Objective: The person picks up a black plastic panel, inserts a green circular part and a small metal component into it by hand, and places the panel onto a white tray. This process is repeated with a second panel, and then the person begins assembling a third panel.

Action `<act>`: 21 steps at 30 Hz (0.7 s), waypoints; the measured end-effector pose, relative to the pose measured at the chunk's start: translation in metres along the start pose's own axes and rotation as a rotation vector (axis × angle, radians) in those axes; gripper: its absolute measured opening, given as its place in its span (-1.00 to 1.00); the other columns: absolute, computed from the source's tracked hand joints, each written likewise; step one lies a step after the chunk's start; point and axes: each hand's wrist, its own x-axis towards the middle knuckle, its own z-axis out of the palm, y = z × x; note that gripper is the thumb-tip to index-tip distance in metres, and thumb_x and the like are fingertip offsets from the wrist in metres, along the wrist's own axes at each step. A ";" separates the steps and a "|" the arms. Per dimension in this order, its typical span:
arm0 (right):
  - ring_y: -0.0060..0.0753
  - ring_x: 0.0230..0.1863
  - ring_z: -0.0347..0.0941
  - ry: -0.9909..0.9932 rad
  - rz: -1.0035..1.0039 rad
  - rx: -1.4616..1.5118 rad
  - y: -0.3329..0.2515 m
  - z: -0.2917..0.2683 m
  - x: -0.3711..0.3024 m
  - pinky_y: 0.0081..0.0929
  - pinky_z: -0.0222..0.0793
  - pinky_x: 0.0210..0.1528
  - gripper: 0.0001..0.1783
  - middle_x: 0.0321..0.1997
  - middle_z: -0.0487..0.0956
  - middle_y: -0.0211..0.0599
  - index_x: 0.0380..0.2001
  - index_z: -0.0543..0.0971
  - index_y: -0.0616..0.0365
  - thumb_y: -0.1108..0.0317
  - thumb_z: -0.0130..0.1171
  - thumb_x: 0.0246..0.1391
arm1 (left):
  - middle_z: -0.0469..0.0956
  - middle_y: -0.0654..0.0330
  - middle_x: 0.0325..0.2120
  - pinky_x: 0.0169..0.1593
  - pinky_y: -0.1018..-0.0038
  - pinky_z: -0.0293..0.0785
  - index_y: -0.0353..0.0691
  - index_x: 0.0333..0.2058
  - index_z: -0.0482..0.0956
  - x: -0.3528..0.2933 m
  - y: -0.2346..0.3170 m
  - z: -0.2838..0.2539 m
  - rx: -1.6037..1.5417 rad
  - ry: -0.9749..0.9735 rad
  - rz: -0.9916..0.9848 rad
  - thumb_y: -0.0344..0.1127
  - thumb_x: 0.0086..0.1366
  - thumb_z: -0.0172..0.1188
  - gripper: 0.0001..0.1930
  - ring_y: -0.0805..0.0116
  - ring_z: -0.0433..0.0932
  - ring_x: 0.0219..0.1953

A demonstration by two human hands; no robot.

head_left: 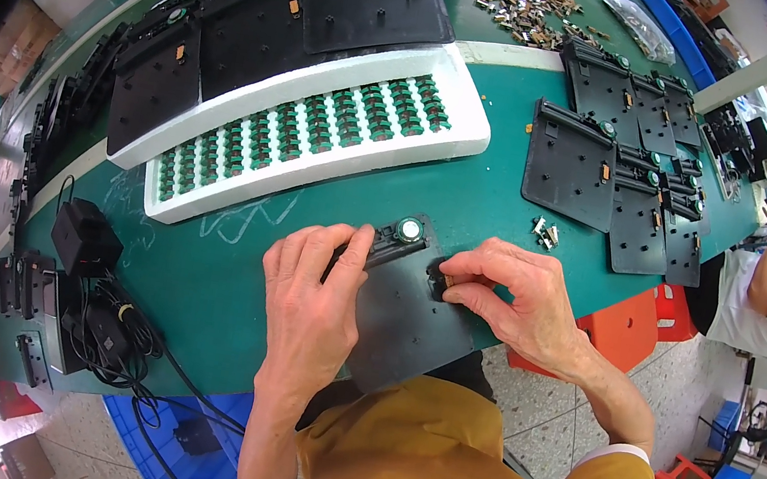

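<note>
A black plastic panel [405, 327] lies in front of me at the table's near edge, with a round white-and-green part [410, 231] on the ridged rail at its far end. My left hand [310, 298] grips this rail end from the left, thumb and fingers closed on it. My right hand [518, 299] pinches a small copper-coloured part [449, 280] against the panel's right edge, where a dark tab juts out. Fingertips hide most of that part. A few small metal pieces [546, 233] lie just beyond my right hand.
A white foam tray [476, 120] holds rows of green-and-dark parts. Similar black panels lie behind it [369, 4] and at the right [574, 159]. Metal pieces [527, 11] are heaped at the back. A black adapter [86, 238] and cables sit left. Another person [756, 300] is at far right.
</note>
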 end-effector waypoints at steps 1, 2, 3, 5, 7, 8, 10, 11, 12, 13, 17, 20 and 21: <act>-0.34 -0.38 0.55 -0.005 0.006 -0.006 0.000 0.000 0.000 -0.46 0.43 -0.35 -0.76 -0.39 0.61 -0.26 -0.24 0.64 0.25 0.54 0.36 -0.05 | 0.52 0.14 -0.14 0.06 0.24 0.32 -0.27 -0.01 0.58 0.000 0.000 0.000 0.000 0.001 -0.004 -0.59 0.08 0.26 -0.57 0.10 0.46 -0.04; -0.34 -0.38 0.55 -0.009 0.012 -0.013 -0.001 0.001 -0.001 -0.46 0.43 -0.36 -0.76 -0.39 0.61 -0.26 -0.25 0.64 0.25 0.54 0.36 -0.05 | 0.52 0.14 -0.14 0.06 0.24 0.32 -0.27 -0.01 0.58 -0.001 -0.001 0.001 -0.004 0.001 -0.002 -0.59 0.08 0.26 -0.57 0.10 0.46 -0.04; -0.34 -0.38 0.55 -0.013 0.012 -0.013 0.000 0.001 -0.001 -0.46 0.43 -0.36 -0.76 -0.39 0.61 -0.26 -0.25 0.64 0.25 0.54 0.36 -0.05 | 0.52 0.14 -0.14 0.07 0.23 0.32 -0.27 -0.01 0.58 -0.001 -0.001 0.001 -0.008 0.001 0.000 -0.60 0.07 0.26 -0.56 0.10 0.46 -0.04; -0.32 -0.38 0.55 -0.033 0.008 -0.027 0.002 0.003 -0.001 -0.46 0.43 -0.36 -0.77 -0.37 0.61 -0.26 -0.25 0.64 0.24 0.54 0.36 -0.05 | 0.52 0.14 -0.14 0.06 0.23 0.32 -0.27 0.00 0.58 -0.001 -0.001 0.000 -0.005 0.001 -0.003 -0.60 0.07 0.26 -0.56 0.10 0.46 -0.04; -0.31 -0.38 0.55 -0.040 0.005 -0.036 0.002 0.004 -0.001 -0.45 0.43 -0.37 -0.77 -0.36 0.60 -0.26 -0.25 0.64 0.24 0.53 0.36 -0.05 | 0.52 0.14 -0.15 0.06 0.23 0.32 -0.27 0.00 0.58 -0.001 -0.002 0.001 -0.002 0.000 -0.006 -0.60 0.07 0.26 -0.56 0.10 0.46 -0.04; -0.30 -0.38 0.54 -0.041 0.001 -0.045 0.002 0.004 -0.001 -0.45 0.42 -0.37 -0.78 -0.35 0.60 -0.26 -0.26 0.64 0.23 0.53 0.36 -0.05 | 0.52 0.14 -0.14 0.06 0.23 0.32 -0.27 0.00 0.58 -0.001 -0.002 0.001 -0.004 0.005 0.000 -0.60 0.07 0.26 -0.55 0.10 0.46 -0.04; -0.23 -0.43 0.52 -0.044 -0.032 -0.054 0.002 0.004 0.000 -0.39 0.40 -0.41 -0.80 -0.36 0.58 -0.25 -0.26 0.62 0.21 0.51 0.33 -0.03 | 0.52 0.13 -0.14 0.07 0.23 0.32 -0.27 0.00 0.58 -0.001 -0.002 0.001 -0.008 0.011 0.002 -0.60 0.07 0.26 -0.55 0.10 0.46 -0.03; -0.16 -0.48 0.50 -0.043 -0.064 -0.063 0.003 0.004 0.001 -0.33 0.38 -0.45 -0.82 -0.37 0.55 -0.24 -0.27 0.61 0.19 0.49 0.30 -0.01 | 0.52 0.13 -0.14 0.07 0.23 0.32 -0.27 0.00 0.58 -0.001 -0.002 0.001 -0.006 0.007 0.002 -0.60 0.07 0.26 -0.56 0.11 0.46 -0.03; -0.16 -0.48 0.50 -0.045 -0.063 -0.063 0.002 0.004 0.002 -0.33 0.38 -0.45 -0.82 -0.37 0.55 -0.24 -0.27 0.61 0.19 0.49 0.30 -0.01 | 0.52 0.13 -0.14 0.07 0.23 0.32 -0.27 0.00 0.58 -0.001 -0.002 0.000 -0.005 0.004 0.002 -0.59 0.08 0.26 -0.56 0.11 0.46 -0.03; -0.15 -0.47 0.50 -0.058 -0.061 -0.085 0.001 0.004 0.002 -0.31 0.38 -0.44 -0.82 -0.37 0.54 -0.24 -0.27 0.60 0.18 0.49 0.30 -0.01 | 0.52 0.13 -0.14 0.07 0.23 0.32 -0.27 0.00 0.58 -0.001 -0.002 0.001 -0.006 0.003 0.000 -0.59 0.08 0.26 -0.56 0.11 0.46 -0.03; -0.12 -0.41 0.51 -0.097 -0.078 -0.185 -0.003 0.005 0.005 -0.27 0.39 -0.41 -0.82 -0.38 0.53 -0.26 -0.29 0.59 0.15 0.47 0.31 -0.02 | 0.52 0.13 -0.14 0.07 0.23 0.32 -0.27 0.00 0.58 -0.001 -0.001 0.000 -0.003 0.007 0.002 -0.59 0.08 0.26 -0.56 0.11 0.46 -0.03; -0.11 -0.38 0.52 -0.128 -0.078 -0.270 -0.006 0.005 0.008 -0.24 0.39 -0.40 -0.82 -0.37 0.52 -0.26 -0.30 0.59 0.14 0.46 0.31 -0.03 | 0.52 0.14 -0.14 0.07 0.23 0.32 -0.27 0.00 0.57 -0.001 -0.003 0.002 -0.001 0.008 0.004 -0.59 0.07 0.27 -0.55 0.11 0.46 -0.03; -0.11 -0.38 0.52 -0.129 -0.078 -0.270 -0.007 0.005 0.008 -0.24 0.39 -0.40 -0.82 -0.37 0.52 -0.26 -0.30 0.59 0.14 0.46 0.31 -0.03 | 0.52 0.14 -0.13 0.07 0.23 0.32 -0.27 0.00 0.57 -0.002 -0.003 0.002 -0.003 0.012 0.006 -0.59 0.07 0.27 -0.55 0.11 0.46 -0.03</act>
